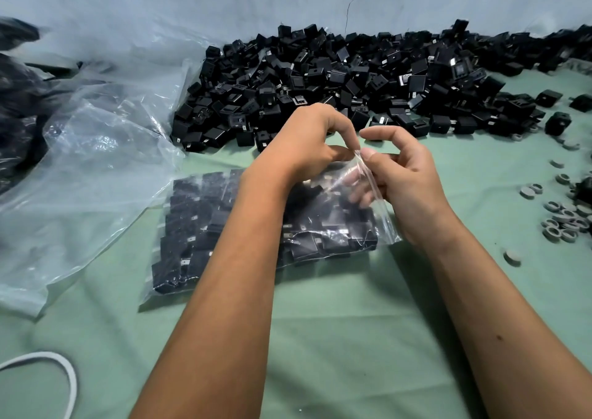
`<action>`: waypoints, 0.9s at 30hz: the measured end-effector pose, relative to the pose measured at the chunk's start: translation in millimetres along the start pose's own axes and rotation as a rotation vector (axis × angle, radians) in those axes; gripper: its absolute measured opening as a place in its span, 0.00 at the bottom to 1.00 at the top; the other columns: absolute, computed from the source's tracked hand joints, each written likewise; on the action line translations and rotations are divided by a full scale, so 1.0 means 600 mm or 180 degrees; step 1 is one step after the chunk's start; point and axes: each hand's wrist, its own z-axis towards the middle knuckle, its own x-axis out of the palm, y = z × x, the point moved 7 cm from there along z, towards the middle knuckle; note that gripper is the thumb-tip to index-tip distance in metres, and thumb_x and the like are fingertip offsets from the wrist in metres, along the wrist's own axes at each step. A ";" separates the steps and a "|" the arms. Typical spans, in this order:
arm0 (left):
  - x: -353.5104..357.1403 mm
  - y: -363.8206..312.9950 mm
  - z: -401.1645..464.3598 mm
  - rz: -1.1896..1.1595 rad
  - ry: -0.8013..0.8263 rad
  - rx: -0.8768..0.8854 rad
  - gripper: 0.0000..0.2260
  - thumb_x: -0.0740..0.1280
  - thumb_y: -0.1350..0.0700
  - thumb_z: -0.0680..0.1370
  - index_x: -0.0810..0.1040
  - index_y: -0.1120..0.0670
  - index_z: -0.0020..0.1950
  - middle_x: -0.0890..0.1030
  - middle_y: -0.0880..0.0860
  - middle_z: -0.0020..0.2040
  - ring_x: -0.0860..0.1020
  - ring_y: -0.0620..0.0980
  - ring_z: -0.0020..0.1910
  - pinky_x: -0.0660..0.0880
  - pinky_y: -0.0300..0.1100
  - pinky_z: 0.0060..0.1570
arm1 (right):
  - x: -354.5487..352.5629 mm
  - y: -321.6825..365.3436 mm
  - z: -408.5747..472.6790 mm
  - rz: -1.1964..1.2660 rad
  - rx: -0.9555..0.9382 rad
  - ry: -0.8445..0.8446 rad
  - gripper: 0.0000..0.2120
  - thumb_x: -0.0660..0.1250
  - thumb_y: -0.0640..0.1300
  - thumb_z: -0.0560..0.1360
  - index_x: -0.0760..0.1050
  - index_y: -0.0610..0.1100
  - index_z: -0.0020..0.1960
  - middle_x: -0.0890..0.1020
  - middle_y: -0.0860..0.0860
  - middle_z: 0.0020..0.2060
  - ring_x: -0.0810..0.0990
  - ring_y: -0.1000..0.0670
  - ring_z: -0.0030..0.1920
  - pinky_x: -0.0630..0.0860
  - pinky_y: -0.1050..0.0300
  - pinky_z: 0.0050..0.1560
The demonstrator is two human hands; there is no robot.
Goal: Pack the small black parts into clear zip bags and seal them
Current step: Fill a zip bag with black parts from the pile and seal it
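1. Two hands meet above one filled zip bag [243,226], which lies flat on the green cloth [336,338] and serves as the landmark for all that follows.
2. No brand, label or writing can be read anywhere; the bag is clear and unprinted, as far as can be seen.
3. The left hand [307,143] pinches the bag's open top edge between thumb and curled fingers, at the bag's upper right corner.
4. The right hand [403,178] pinches the same edge just beside the left one, thumb on the near side of the plastic, other fingers seen through the film behind it.
5. Black parts inside the bag lie in rough rows, filling it; they are too many and too overlapped to count.
6. Beyond the bag, against a pale blue wall [192,8] with one crack, one long pile [336,78] of loose black parts runs off to the right; hundreds, not countable.
7. Left of the bag lies one large crumpled clear plastic sheet or sack [96,162], touching the bag's left edge; further left, dark shapes are blurred.
8. Right of the bag, well apart, grey rings [563,220] lie scattered on the cloth, around two dozen in view, some heaped together.
9. Below and left of the bag, at the picture's corner, one white curved band [69,373] rests on the cloth.
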 end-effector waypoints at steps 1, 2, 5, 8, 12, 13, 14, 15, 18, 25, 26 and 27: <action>0.002 -0.002 0.000 0.0064 0.0022 0.0022 0.05 0.78 0.60 0.74 0.88 0.50 0.45 0.82 0.50 0.53 0.80 0.48 0.55 0.78 0.49 0.59 | -0.002 0.001 -0.001 -0.0044 -0.0020 -0.0029 0.12 0.67 0.37 0.81 0.73 0.41 0.64 0.84 0.41 0.35 0.79 0.45 0.27 0.77 0.54 0.28; 0.006 -0.005 0.001 0.0130 0.0055 0.0055 0.05 0.78 0.59 0.74 0.88 0.49 0.45 0.82 0.49 0.53 0.79 0.47 0.55 0.77 0.47 0.58 | -0.003 0.000 -0.001 -0.0051 -0.0023 -0.0061 0.12 0.68 0.37 0.80 0.75 0.42 0.64 0.82 0.41 0.34 0.78 0.46 0.27 0.76 0.54 0.28; 0.015 -0.010 0.004 0.0245 0.0126 0.0101 0.05 0.78 0.57 0.74 0.88 0.48 0.46 0.81 0.48 0.54 0.78 0.47 0.56 0.74 0.42 0.55 | -0.015 -0.010 0.003 0.0024 0.0065 -0.0339 0.12 0.71 0.36 0.79 0.77 0.42 0.62 0.80 0.42 0.32 0.78 0.51 0.28 0.77 0.58 0.29; 0.022 -0.011 0.007 0.0319 0.0168 0.0089 0.05 0.78 0.58 0.74 0.88 0.49 0.47 0.81 0.48 0.54 0.78 0.47 0.55 0.75 0.41 0.54 | -0.032 -0.025 0.011 0.0157 0.0327 -0.0530 0.14 0.72 0.43 0.78 0.77 0.45 0.62 0.83 0.45 0.35 0.77 0.46 0.29 0.75 0.55 0.30; 0.027 -0.003 0.003 0.0293 0.0284 -0.0005 0.05 0.78 0.56 0.75 0.87 0.46 0.45 0.80 0.44 0.53 0.77 0.42 0.55 0.73 0.36 0.50 | -0.041 -0.036 0.014 0.0005 0.0485 -0.0290 0.23 0.78 0.45 0.70 0.77 0.48 0.63 0.84 0.44 0.35 0.80 0.47 0.33 0.77 0.50 0.38; 0.029 0.000 0.002 0.0310 0.0319 -0.0034 0.05 0.77 0.56 0.75 0.87 0.45 0.45 0.80 0.42 0.51 0.76 0.40 0.53 0.71 0.34 0.47 | -0.043 -0.038 0.014 -0.0153 0.0467 -0.0298 0.24 0.79 0.46 0.69 0.77 0.48 0.62 0.84 0.46 0.35 0.81 0.47 0.35 0.78 0.48 0.42; 0.031 0.004 0.000 0.0336 0.0348 -0.0067 0.06 0.77 0.57 0.75 0.86 0.45 0.45 0.80 0.41 0.50 0.76 0.38 0.51 0.69 0.33 0.45 | -0.047 -0.040 0.013 -0.0344 0.0442 -0.0362 0.23 0.80 0.46 0.68 0.77 0.50 0.61 0.83 0.47 0.33 0.80 0.46 0.36 0.78 0.46 0.44; 0.032 0.007 -0.001 0.0365 0.0356 -0.0087 0.06 0.77 0.57 0.75 0.86 0.45 0.46 0.80 0.41 0.50 0.76 0.38 0.50 0.69 0.33 0.45 | -0.051 -0.039 0.014 -0.0567 0.0401 -0.0473 0.22 0.81 0.47 0.68 0.78 0.51 0.59 0.81 0.49 0.32 0.79 0.46 0.35 0.77 0.45 0.43; 0.030 0.013 -0.003 0.0388 0.0316 -0.0106 0.07 0.76 0.57 0.76 0.85 0.45 0.50 0.82 0.44 0.53 0.78 0.42 0.55 0.74 0.40 0.54 | -0.070 -0.030 0.019 -0.0966 0.0220 -0.0993 0.13 0.78 0.45 0.72 0.79 0.52 0.53 0.77 0.52 0.29 0.75 0.50 0.29 0.74 0.51 0.34; -0.031 0.061 -0.013 0.0614 -0.0166 -0.0761 0.07 0.73 0.58 0.78 0.83 0.44 0.48 0.83 0.48 0.54 0.80 0.47 0.54 0.78 0.49 0.61 | -0.020 0.051 0.055 -0.2309 -0.0541 -0.1196 0.01 0.72 0.46 0.75 0.81 0.51 0.46 0.82 0.55 0.35 0.81 0.53 0.37 0.78 0.55 0.40; -0.043 0.073 -0.018 0.0705 -0.0275 -0.0904 0.09 0.72 0.59 0.78 0.83 0.44 0.46 0.84 0.48 0.52 0.80 0.48 0.53 0.78 0.49 0.60 | 0.005 0.057 0.070 -0.2596 -0.0531 -0.0964 0.01 0.72 0.46 0.74 0.81 0.51 0.46 0.82 0.56 0.35 0.81 0.53 0.38 0.77 0.57 0.41; -0.056 0.085 -0.024 0.0812 -0.0382 -0.1059 0.11 0.71 0.61 0.78 0.82 0.43 0.44 0.84 0.48 0.50 0.81 0.49 0.52 0.79 0.49 0.58 | 0.032 0.059 0.088 -0.2886 -0.0492 -0.0674 0.01 0.72 0.46 0.74 0.82 0.51 0.46 0.82 0.56 0.35 0.82 0.52 0.40 0.76 0.57 0.43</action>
